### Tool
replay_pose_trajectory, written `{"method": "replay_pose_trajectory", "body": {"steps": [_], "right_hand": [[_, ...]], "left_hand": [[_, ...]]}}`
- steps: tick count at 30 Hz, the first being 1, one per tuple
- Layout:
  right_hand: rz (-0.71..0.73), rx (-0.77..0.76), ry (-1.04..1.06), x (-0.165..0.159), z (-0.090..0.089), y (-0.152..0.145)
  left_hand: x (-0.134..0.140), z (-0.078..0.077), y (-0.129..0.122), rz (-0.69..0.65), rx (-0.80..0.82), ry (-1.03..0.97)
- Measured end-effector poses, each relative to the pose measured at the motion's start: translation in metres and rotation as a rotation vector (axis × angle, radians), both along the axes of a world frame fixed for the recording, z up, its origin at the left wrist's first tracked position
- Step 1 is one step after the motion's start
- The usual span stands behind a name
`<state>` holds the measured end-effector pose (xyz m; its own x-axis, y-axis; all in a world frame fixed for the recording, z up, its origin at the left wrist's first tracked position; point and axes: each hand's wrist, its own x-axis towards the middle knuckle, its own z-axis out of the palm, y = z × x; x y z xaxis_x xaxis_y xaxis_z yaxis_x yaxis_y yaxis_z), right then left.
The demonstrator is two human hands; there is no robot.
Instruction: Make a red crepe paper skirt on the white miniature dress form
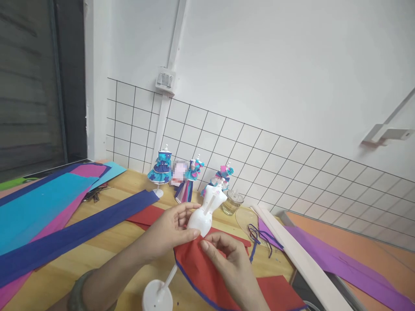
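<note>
A small white dress form [200,220] leans to the right on its thin stand, its round base [157,298] tilted off to the lower left. My left hand [173,226] is closed around the form's hip, thumb in front and fingers behind. Against the form's lower edge lies a red crepe paper piece [197,265] with a dark blue border. My right hand [225,259] pinches the top of this red piece between thumb and forefinger, close to my left thumb. Its lower right part passes behind my right wrist.
Dressed small forms [164,162] stand at the back by a glass of liquid [232,203]. Blue, turquoise and pink paper strips [48,207] lie left. Right are purple paper [330,255], a long pale strip [298,259] and dark blue cord [259,235]. Red paper [145,216] lies behind my hands.
</note>
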<state>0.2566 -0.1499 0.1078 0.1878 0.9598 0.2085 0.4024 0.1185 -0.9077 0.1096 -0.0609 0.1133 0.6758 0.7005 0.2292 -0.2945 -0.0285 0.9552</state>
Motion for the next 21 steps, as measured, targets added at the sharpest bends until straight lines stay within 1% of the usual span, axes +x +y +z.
{"method": "replay_pose_trajectory", "body": {"steps": [3, 7, 10, 16, 21], "right_hand": [[-0.065, 0.012, -0.106, -0.0025, 0.0019, -0.0022], [-0.120, 0.047, -0.198, -0.0045, 0.0023, -0.0039], [-0.139, 0.060, -0.186, -0.0050, 0.0018, -0.0038], [-0.165, 0.008, -0.074, -0.0049, 0.0009, -0.0035], [-0.267, 0.015, -0.103, -0.0040, -0.0011, -0.0047]], "left_hand": [[0.0015, 0.0003, -0.0022, 0.019, -0.016, 0.008], [0.0028, -0.0005, -0.0025, 0.001, -0.001, 0.008], [0.0036, -0.0012, -0.0025, -0.006, -0.003, 0.008], [0.0081, -0.0029, -0.0040, 0.023, -0.009, -0.054], [0.0099, -0.0025, -0.0065, 0.053, 0.009, -0.074]]}}
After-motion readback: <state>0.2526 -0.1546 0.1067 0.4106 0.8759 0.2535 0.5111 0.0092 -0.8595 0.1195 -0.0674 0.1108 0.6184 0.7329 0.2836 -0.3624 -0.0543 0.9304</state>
